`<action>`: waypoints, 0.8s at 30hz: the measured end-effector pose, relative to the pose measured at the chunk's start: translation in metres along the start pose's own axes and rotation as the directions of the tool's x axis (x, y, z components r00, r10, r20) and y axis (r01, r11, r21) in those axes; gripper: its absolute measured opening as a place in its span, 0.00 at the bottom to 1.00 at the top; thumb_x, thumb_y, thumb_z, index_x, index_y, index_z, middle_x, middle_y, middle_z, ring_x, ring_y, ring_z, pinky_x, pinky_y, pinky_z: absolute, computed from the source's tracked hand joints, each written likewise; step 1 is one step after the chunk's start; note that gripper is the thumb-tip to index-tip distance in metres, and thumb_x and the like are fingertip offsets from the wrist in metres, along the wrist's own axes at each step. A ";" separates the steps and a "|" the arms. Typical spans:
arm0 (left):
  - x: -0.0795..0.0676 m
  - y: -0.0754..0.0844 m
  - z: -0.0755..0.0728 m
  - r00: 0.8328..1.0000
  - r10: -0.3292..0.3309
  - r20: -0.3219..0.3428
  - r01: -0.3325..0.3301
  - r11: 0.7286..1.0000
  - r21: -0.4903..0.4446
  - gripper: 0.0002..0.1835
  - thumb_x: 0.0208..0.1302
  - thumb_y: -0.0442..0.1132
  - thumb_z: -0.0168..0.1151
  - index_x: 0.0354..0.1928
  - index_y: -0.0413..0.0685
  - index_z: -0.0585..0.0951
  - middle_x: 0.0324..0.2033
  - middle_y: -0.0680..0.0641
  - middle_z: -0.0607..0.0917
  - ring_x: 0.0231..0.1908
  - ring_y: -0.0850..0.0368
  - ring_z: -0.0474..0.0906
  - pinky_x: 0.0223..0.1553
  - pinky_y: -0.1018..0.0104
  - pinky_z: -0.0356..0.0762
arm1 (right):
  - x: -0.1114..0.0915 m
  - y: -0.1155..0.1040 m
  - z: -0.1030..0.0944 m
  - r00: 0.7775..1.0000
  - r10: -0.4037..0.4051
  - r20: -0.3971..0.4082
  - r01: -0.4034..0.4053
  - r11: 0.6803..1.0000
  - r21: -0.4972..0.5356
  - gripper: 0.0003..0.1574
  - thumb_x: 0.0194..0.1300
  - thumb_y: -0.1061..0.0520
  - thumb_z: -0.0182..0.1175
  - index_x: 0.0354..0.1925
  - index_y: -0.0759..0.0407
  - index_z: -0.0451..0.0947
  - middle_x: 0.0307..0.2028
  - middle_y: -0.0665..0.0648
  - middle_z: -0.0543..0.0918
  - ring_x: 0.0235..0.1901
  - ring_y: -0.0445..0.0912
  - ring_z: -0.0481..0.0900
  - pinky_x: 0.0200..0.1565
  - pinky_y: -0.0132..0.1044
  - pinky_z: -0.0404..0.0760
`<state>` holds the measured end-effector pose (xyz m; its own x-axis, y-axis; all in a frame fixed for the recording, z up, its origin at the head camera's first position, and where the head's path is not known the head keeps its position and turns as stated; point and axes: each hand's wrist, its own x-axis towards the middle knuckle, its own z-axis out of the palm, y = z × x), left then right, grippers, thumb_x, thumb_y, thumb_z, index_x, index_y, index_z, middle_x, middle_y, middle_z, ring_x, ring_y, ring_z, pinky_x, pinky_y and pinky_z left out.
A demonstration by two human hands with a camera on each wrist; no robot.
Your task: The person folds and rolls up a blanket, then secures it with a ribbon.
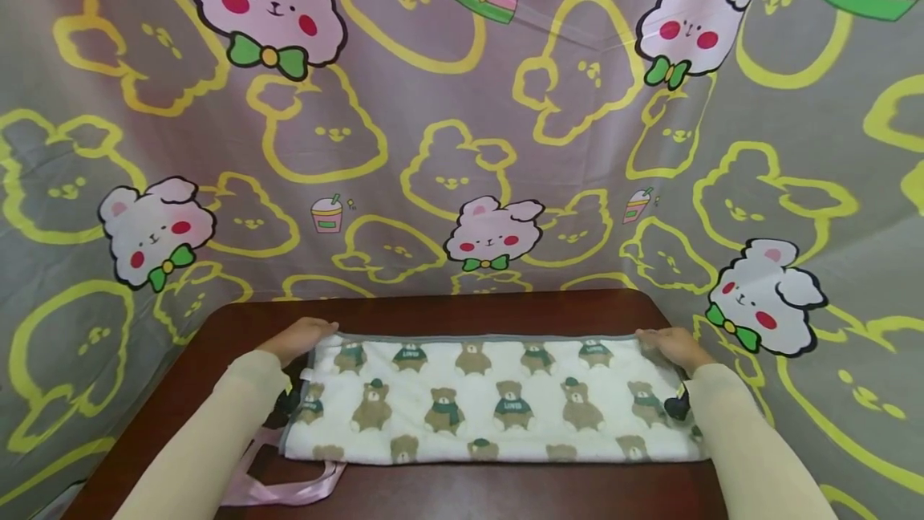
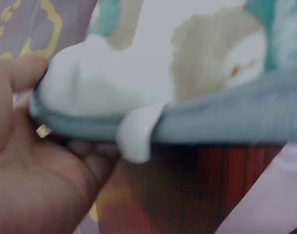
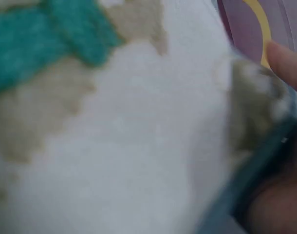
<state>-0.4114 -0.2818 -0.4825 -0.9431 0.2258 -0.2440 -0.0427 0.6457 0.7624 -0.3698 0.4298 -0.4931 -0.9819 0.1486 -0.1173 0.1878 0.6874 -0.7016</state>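
A white towel (image 1: 476,400) printed with brown bears in green scarves and jumpers stretches across the table, its grey trim along the far and left edges. At its far left corner my left hand (image 1: 301,339) pinches the cloth, the thumb over the top and the fingers underneath. A small white tag (image 2: 138,134) sticks out from the trim beside that hand. The right hand (image 1: 677,345) grips the far right corner, thumb on top; its other fingers are partly hidden by the cloth. The near edge shows no trim and looks like a fold.
The dark reddish-brown table (image 1: 534,496) lies beneath the towel. A pink ribbon-like strap (image 1: 296,492) rests near its front left, partly behind the left sleeve. A grey curtain (image 1: 433,103) with rabbit prints hangs behind and on both sides.
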 end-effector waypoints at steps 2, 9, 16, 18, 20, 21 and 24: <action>-0.003 -0.004 -0.001 0.997 0.045 -0.065 -0.049 0.997 -0.062 0.33 0.74 0.55 0.48 0.62 0.27 0.70 0.60 0.30 0.71 0.61 0.32 0.65 0.59 0.37 0.62 | -0.001 0.004 0.001 0.996 -0.030 -0.089 0.034 0.999 0.042 0.41 0.68 0.32 0.52 0.44 0.72 0.76 0.45 0.73 0.77 0.44 0.65 0.74 0.44 0.52 0.75; -0.005 -0.017 0.006 0.996 0.031 -0.081 -0.049 0.972 -0.229 0.28 0.76 0.50 0.48 0.57 0.25 0.72 0.46 0.36 0.82 0.45 0.45 0.79 0.50 0.48 0.74 | -0.008 0.006 0.002 0.987 -0.043 -0.152 0.039 0.999 -0.026 0.45 0.73 0.33 0.41 0.55 0.76 0.69 0.51 0.76 0.72 0.48 0.67 0.71 0.48 0.57 0.71; -0.008 -0.005 0.005 0.999 -0.034 0.014 0.035 0.993 -0.110 0.34 0.74 0.53 0.49 0.66 0.28 0.63 0.62 0.30 0.67 0.62 0.32 0.62 0.59 0.34 0.60 | -0.010 0.005 0.004 0.990 -0.035 -0.136 0.032 0.999 -0.020 0.46 0.77 0.37 0.31 0.63 0.80 0.60 0.60 0.80 0.64 0.59 0.70 0.64 0.58 0.62 0.63; -0.009 0.000 0.003 0.997 -0.053 0.051 0.057 0.995 -0.085 0.32 0.72 0.52 0.52 0.65 0.30 0.65 0.61 0.31 0.68 0.61 0.32 0.63 0.58 0.34 0.61 | -0.010 0.004 0.004 0.986 -0.038 -0.162 0.032 0.999 -0.042 0.42 0.78 0.41 0.31 0.61 0.80 0.63 0.57 0.79 0.68 0.56 0.69 0.67 0.56 0.62 0.65; -0.010 0.004 0.002 0.992 -0.081 0.098 0.090 0.992 -0.088 0.31 0.71 0.50 0.53 0.63 0.30 0.66 0.58 0.32 0.71 0.59 0.34 0.67 0.58 0.36 0.62 | -0.010 0.003 0.004 0.984 -0.043 -0.172 0.031 0.997 -0.069 0.40 0.78 0.44 0.32 0.60 0.80 0.64 0.56 0.79 0.69 0.55 0.69 0.68 0.56 0.62 0.65; -0.011 0.005 0.002 0.988 -0.099 0.115 0.110 0.989 -0.094 0.32 0.70 0.50 0.54 0.63 0.29 0.67 0.58 0.32 0.72 0.58 0.35 0.68 0.58 0.37 0.62 | -0.010 0.003 0.004 0.984 -0.037 -0.172 0.024 0.997 -0.077 0.39 0.78 0.44 0.32 0.60 0.81 0.63 0.57 0.79 0.68 0.55 0.70 0.67 0.57 0.62 0.65; -0.011 0.006 0.002 0.981 -0.117 0.153 0.140 0.979 -0.148 0.32 0.69 0.51 0.55 0.61 0.28 0.68 0.56 0.33 0.72 0.57 0.38 0.69 0.59 0.39 0.62 | -0.009 0.002 0.004 0.986 -0.016 -0.165 0.000 0.995 -0.100 0.41 0.79 0.44 0.30 0.62 0.82 0.59 0.60 0.81 0.65 0.59 0.72 0.63 0.59 0.62 0.62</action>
<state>-0.4009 -0.2784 -0.4765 -0.8701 0.2577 -0.4202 -0.2224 0.5556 0.8012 -0.3605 0.4266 -0.4964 -0.9676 0.2524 0.0116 0.1894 0.7550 -0.6277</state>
